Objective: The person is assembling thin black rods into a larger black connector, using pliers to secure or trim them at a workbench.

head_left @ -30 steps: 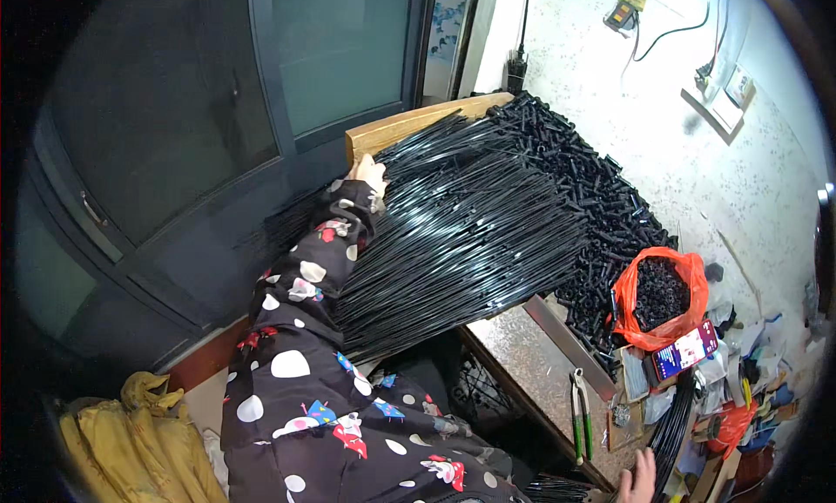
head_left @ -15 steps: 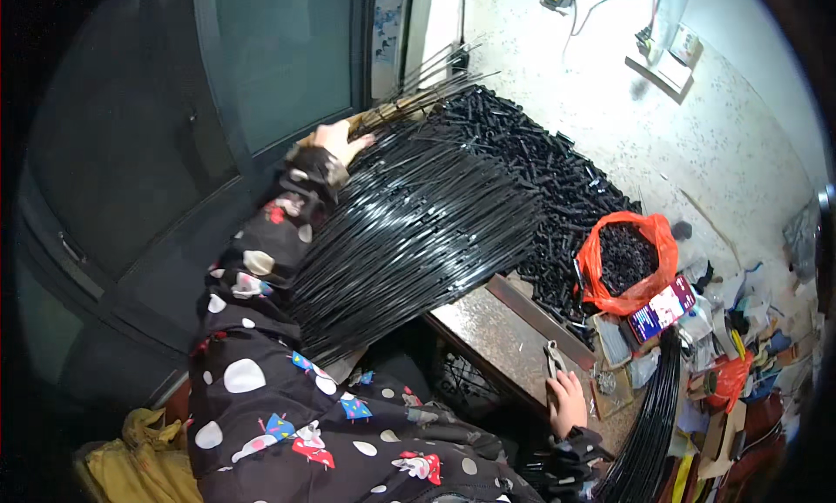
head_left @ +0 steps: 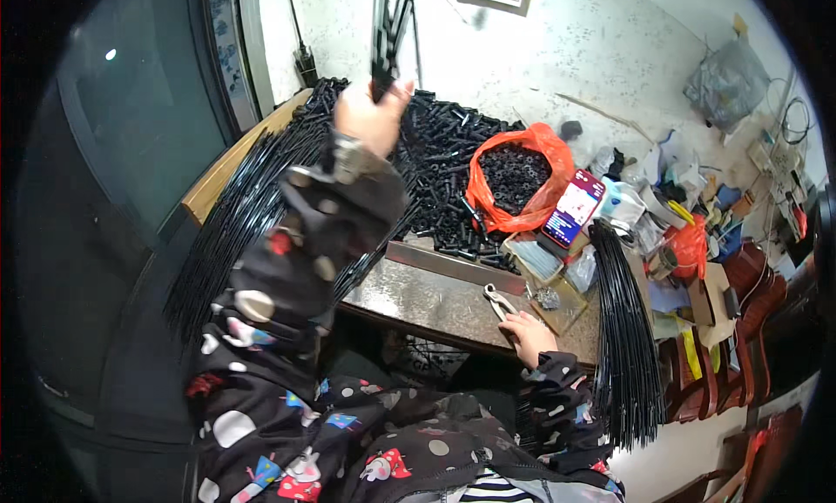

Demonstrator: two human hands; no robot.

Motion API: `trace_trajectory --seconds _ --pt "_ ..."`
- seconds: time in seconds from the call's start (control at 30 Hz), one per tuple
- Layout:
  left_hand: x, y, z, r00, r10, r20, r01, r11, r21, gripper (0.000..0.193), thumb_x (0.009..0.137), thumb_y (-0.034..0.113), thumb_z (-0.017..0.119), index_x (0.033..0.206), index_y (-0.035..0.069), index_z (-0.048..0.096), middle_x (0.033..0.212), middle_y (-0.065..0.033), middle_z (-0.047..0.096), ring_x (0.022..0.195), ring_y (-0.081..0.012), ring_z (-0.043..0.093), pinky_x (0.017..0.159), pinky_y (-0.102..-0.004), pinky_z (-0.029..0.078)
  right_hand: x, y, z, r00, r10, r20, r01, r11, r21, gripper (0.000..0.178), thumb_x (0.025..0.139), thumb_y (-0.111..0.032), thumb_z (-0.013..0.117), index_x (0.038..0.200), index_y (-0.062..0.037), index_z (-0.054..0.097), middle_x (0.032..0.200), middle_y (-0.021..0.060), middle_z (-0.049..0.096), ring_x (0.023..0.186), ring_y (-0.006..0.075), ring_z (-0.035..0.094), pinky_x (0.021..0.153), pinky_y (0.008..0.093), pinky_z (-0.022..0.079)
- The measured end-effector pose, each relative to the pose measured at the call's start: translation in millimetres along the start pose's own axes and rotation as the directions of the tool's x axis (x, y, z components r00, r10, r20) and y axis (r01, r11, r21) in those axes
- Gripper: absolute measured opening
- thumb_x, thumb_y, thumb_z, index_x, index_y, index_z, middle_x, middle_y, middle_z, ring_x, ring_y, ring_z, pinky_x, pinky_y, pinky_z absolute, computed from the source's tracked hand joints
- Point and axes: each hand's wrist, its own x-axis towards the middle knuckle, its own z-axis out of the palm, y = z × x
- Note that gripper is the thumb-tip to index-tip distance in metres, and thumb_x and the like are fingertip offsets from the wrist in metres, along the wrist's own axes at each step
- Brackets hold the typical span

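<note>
Head view: rods point(head_left: 383, 33) upright in left hand point(head_left: 370, 120)

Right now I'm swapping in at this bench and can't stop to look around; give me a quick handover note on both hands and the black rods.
Left hand: raised, gripping a few thin black rods upright.
Right hand: resting open on the worn stone-topped bench, touching metal pliers.
Big fan of long black rods lies at the left; heap of short black tubes behind; orange plastic bag of small black pieces; second rod bundle on the right.
Done: a few rods pulled out. Left: most of the fan lies untouched.
</note>
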Motion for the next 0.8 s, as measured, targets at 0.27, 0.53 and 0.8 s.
trace_trajectory --seconds 0.27,0.53,0.8 --pt "-85.3 -42.0 65.8 0.993 -0.113 0.027 0.116 0.950 -0.291 0.029 0.079 0.031 0.060 0.073 0.003 0.053 0.055 0.0006 0.048 0.046 -0.0066 0.041 0.043 -0.0217 0.033 -20.4 8.3 -2.9 0.998 -0.045 -0.031 0.043 0.997 -0.070 0.035 0.070 -0.004 0.055 0.103 -0.0135 0.055 0.117 0.0075 0.050 0.110 0.0326 0.043 0.089 0.0377 0.039" --pt "-130.9 -12.1 66.4 0.821 -0.223 0.525 0.559 0.496 -0.664 0.030 0.082 0.014 0.057 0.107 0.002 0.047 0.068 0.0001 0.051 0.049 -0.0060 0.042 0.044 -0.0209 0.034 13.4 -126.7 -65.0 0.850 -0.075 -0.521 0.284 0.899 0.334 0.065 0.072 -0.014 0.063 0.127 0.0009 0.031 0.121 0.0217 0.043 0.110 0.0346 0.043 0.095 0.0380 0.032" --pt "-122.6 -14.7 39.6 0.598 -0.132 0.790 0.776 0.341 -0.530 0.029 0.083 0.016 0.055 0.106 0.000 0.050 0.091 -0.0105 0.060 0.080 -0.0167 0.060 0.073 -0.0311 0.049 28.6 -133.2 -44.2 0.981 0.182 0.067 -0.065 -0.021 0.998 0.030 0.087 -0.013 0.047 0.115 -0.0048 0.039 0.064 0.0014 0.044 0.052 0.0083 0.041 0.046 0.0199 0.032"
